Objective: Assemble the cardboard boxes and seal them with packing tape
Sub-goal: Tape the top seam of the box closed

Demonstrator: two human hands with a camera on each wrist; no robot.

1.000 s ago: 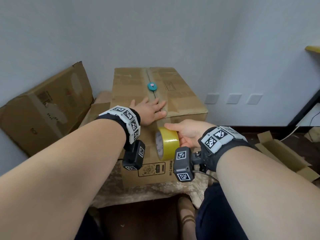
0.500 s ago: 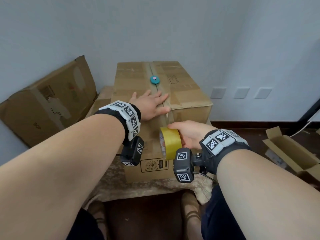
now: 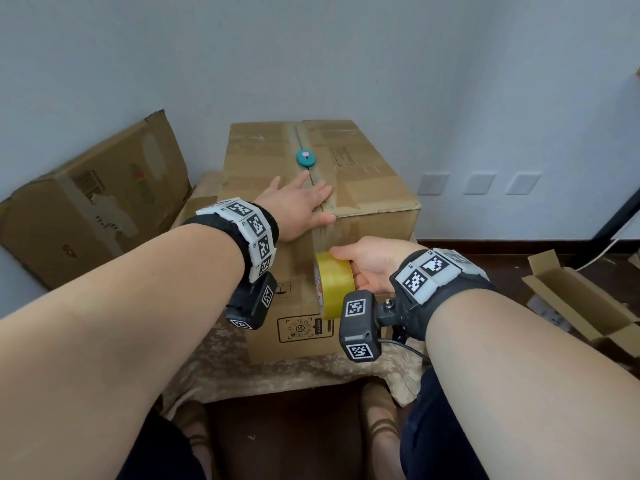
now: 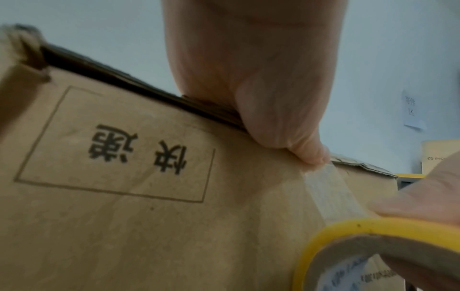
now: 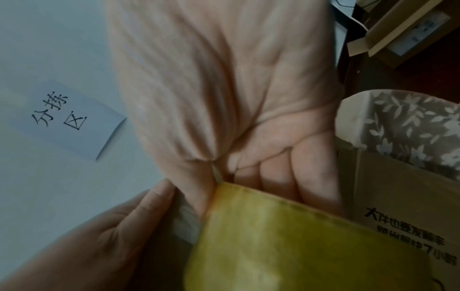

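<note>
Atop the box (image 3: pixel 363 188) seam, left hand (image 3: pixel 298 207) flat — right hand (image 3: pixel 370 261) gripping tape roll (image 3: pixel 334 284)

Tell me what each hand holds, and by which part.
The right hand grips the tape roll by its rim. The left hand holds nothing; it presses flat on the box.

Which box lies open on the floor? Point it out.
The small box on the right: its flaps stand open. The middle box is closed under the left hand; the left box leans on the wall.
</note>
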